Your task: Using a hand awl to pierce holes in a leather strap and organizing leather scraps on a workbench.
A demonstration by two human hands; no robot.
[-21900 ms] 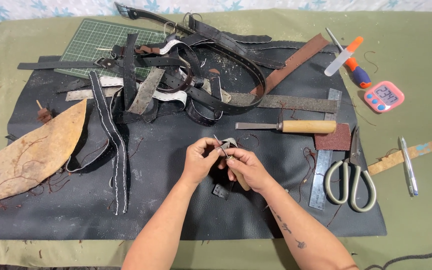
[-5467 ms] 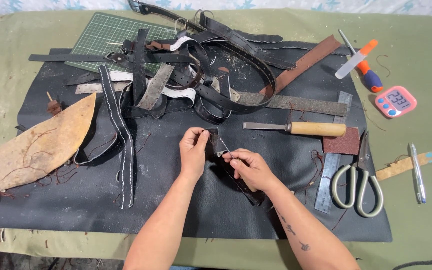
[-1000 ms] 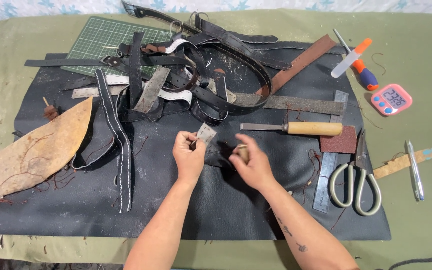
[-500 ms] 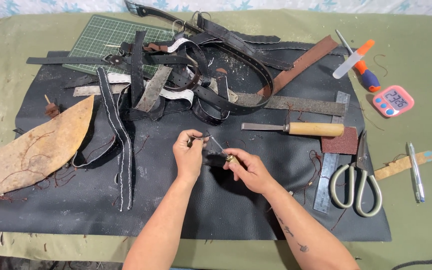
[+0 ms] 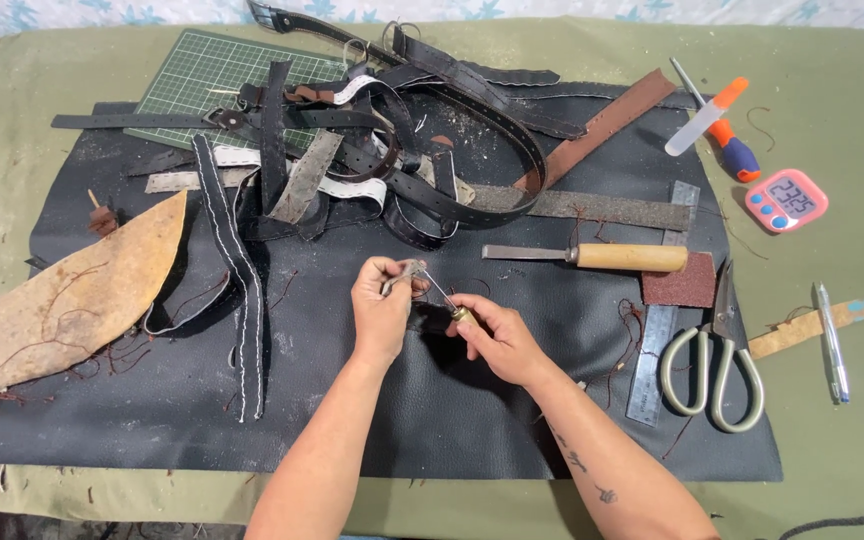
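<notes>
Pinching a small dark leather scrap [image 5: 404,275] over the black mat [image 5: 352,420], left hand [image 5: 382,310] closed on it; right hand [image 5: 497,335] gripped a brass-ferruled awl [image 5: 444,298], tip at the scrap; piercing apparently underway, unfinished

Left hand [image 5: 382,310] pinches small piece [image 5: 404,272]; right hand [image 5: 497,335] holds awl [image 5: 444,298].

A leather-craft workshop: a table [image 5: 852,470] strewn with leather straps [image 5: 422,150], a cutting mat [image 5: 202,80], scissors [image 5: 712,365], and a steel ruler [image 5: 664,310].
</notes>
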